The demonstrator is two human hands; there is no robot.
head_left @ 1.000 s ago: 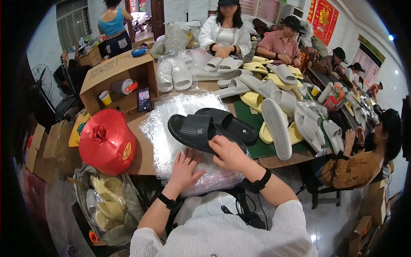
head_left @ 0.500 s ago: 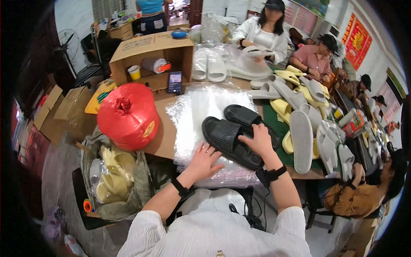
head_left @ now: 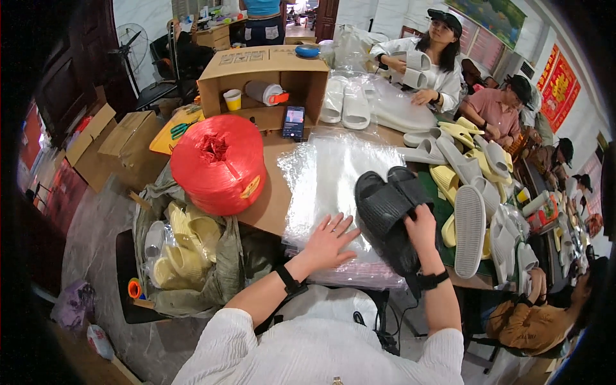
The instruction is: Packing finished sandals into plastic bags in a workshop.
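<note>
taking the stack of clear plastic bags (head_left: 314, 192) as the dial centre, the pair of black slippers (head_left: 382, 208) is at four o'clock, over the stack's right side. half a second ago the pair lay splayed; the two are now drawn together side by side, toes pointing away. the right hand (head_left: 420, 232) is grasping them by the right-hand strap; the left hand (head_left: 328, 245), at six o'clock, is released, spread flat on the bags. a co-worker (head_left: 446, 77) at one o'clock, earlier bent down, now has the head lifted. the brown counter (head_left: 273, 202) carries a red twine roll (head_left: 218, 173) at nine, a cardboard box (head_left: 269, 59) at eleven, and grey and yellow slippers (head_left: 470, 224) toward three. a sack (head_left: 232, 266) of yellow slippers stands at eight; a fan (head_left: 131, 46) is at ten, a red wall poster (head_left: 557, 90) at two.
</note>
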